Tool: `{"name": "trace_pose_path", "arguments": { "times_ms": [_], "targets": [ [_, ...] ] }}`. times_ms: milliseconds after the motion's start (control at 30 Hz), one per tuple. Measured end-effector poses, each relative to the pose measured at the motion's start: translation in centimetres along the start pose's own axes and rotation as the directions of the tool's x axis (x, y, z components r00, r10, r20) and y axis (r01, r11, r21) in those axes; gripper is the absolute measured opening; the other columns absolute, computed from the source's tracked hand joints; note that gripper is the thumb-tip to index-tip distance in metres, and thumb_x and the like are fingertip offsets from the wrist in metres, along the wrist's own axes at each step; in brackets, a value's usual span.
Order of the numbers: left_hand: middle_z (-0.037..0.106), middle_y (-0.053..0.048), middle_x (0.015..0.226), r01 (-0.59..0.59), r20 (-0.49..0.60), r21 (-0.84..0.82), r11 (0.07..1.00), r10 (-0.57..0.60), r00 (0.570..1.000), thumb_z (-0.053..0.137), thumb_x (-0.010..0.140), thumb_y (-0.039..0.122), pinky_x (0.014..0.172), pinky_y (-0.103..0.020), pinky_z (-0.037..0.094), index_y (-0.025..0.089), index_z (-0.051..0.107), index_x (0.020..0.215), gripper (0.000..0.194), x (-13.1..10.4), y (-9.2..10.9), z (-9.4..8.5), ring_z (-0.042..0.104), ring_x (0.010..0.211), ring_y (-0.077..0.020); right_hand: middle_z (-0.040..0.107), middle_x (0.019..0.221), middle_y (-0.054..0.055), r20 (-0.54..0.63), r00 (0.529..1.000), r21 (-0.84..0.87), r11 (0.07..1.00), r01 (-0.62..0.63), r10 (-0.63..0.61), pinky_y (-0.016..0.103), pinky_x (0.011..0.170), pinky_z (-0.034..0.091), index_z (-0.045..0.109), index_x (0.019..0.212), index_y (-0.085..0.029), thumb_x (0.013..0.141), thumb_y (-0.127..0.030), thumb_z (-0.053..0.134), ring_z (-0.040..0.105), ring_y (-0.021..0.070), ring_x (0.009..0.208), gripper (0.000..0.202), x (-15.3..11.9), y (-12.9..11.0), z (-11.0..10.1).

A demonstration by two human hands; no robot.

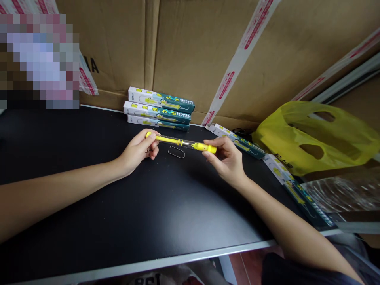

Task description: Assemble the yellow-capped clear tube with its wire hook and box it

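While fingers pinch its ends, yellow tube, crosswise, thick end rightward

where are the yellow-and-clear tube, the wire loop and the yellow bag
Yellow-and-clear tube (179, 142), head view: yellow ring near its middle.
Wire loop (175, 156), head view: its near side.
Yellow bag (317, 132), head view: between its two openings.

I observe one slim tube: clear mid-section, yellow at both ends; held by its ends over the black tabletop, slanting slightly down rightward in view.
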State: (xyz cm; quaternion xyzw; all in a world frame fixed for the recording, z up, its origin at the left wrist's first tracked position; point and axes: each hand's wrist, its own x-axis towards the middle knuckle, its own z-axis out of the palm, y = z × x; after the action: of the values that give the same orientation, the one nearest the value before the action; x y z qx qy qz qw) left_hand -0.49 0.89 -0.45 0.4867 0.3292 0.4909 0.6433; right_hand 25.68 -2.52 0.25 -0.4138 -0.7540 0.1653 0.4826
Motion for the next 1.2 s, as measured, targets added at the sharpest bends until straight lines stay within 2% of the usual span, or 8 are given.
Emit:
{"name": "trace_pose_path", "arguments": {
  "times_ms": [233,567,767,1200],
  "targets": [
    [0.047,0.004,0.066,0.011,0.002,-0.012,1.0,-0.011,1.0,0.058,0.09,0.031,0.051,-0.02,0.04,0.016,0.055,0.091,0.015,0.0,0.1,0.0,0.049,0.055,-0.008,0.06,0.07,-0.001,0.063,0.992,0.118,0.986,-0.115,0.109,0.027,0.039,0.043,0.059,0.1,-0.025,0.083,-0.042,0.071,0.051,0.0118,0.046,0.027,0.1,-0.5,0.1],
    [0.046,0.004,0.065,0.021,0.0,-0.016,1.0,-0.021,1.0,0.058,0.09,0.03,0.052,-0.02,0.039,0.016,0.055,0.092,0.014,0.1,0.1,-0.1,0.049,0.055,-0.0081,0.059,0.066,-0.003,0.09,0.992,0.141,0.984,-0.104,0.092,0.026,0.038,0.039,0.057,0.098,-0.025,0.084,-0.043,0.07,0.05,0.0107,0.043,0.026,0.2,-1.0,0.1],
    [0.046,0.004,0.066,0.022,-0.004,-0.012,1.0,-0.022,1.0,0.054,0.092,0.029,0.052,-0.02,0.039,0.016,0.055,0.093,0.013,0.0,0.1,-0.1,0.05,0.055,-0.0082,0.055,0.061,-0.006,0.113,0.985,0.192,0.969,-0.154,0.134,0.024,0.034,0.032,0.052,0.097,-0.024,0.084,-0.046,0.068,0.044,0.0074,0.037,0.03,0.3,-1.5,0.3],
    [0.046,0.004,0.066,0.018,-0.007,0.013,1.0,-0.018,1.0,0.053,0.092,0.028,0.052,-0.02,0.039,0.016,0.054,0.093,0.012,0.1,0.1,0.0,0.049,0.055,-0.0082,0.051,0.059,-0.008,0.082,0.984,0.282,0.943,-0.176,0.16,0.021,0.035,0.027,0.051,0.096,-0.021,0.084,-0.039,0.07,0.038,0.0043,0.038,0.029,0.6,-1.5,0.5]
  ]
}}
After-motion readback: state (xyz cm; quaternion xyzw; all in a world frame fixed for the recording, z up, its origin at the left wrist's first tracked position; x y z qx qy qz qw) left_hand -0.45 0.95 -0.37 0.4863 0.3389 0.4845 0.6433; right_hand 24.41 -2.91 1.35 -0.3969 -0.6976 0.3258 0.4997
